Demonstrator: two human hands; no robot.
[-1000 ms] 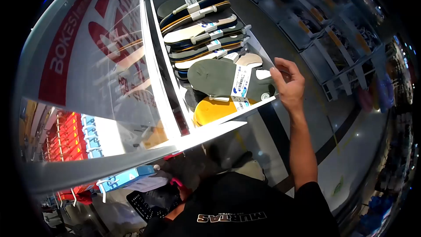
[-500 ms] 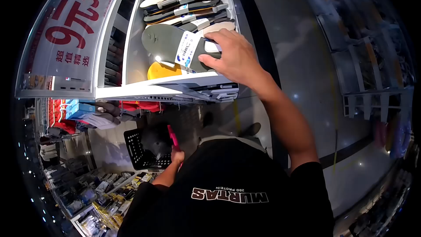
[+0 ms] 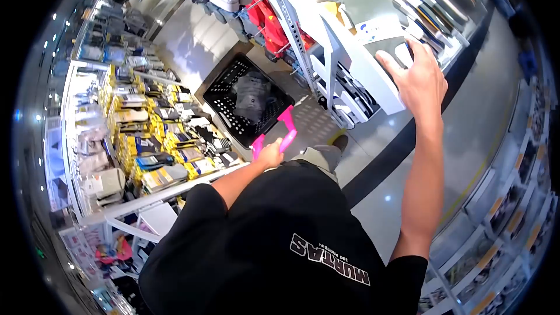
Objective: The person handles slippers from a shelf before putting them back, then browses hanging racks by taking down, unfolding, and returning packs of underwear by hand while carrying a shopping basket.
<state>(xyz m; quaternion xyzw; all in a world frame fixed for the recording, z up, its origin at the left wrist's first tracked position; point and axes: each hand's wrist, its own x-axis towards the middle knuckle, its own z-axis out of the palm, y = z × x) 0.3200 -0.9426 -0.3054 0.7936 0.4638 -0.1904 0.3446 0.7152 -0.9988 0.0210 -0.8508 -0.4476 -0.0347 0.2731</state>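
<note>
My left hand (image 3: 272,154) is closed round the pink handle (image 3: 287,118) of a black perforated shopping basket (image 3: 224,125). Inside the basket lies a soft grey bundle (image 3: 252,94), its kind unclear. At the upper right, my right hand (image 3: 424,84) has thumb and fingers on either side of the near end of a flat grey-green sole-shaped item (image 3: 366,3). A white printed paper band (image 3: 376,30) wraps it. Whether it is a sock or an insole I cannot tell. It lies in a white shelf bin (image 3: 361,61).
More flat banded items (image 3: 434,0) fill the bin behind. A table of packaged socks (image 3: 154,134) stands at left. Red and grey goods (image 3: 265,23) hang beyond the basket. Shelving (image 3: 490,245) runs along the right, across a tiled aisle (image 3: 385,181).
The view has swung left, so the bin appears farther right and the basket shows more fully. My right hand stays at the grey-green item; my left keeps the basket handle.
</note>
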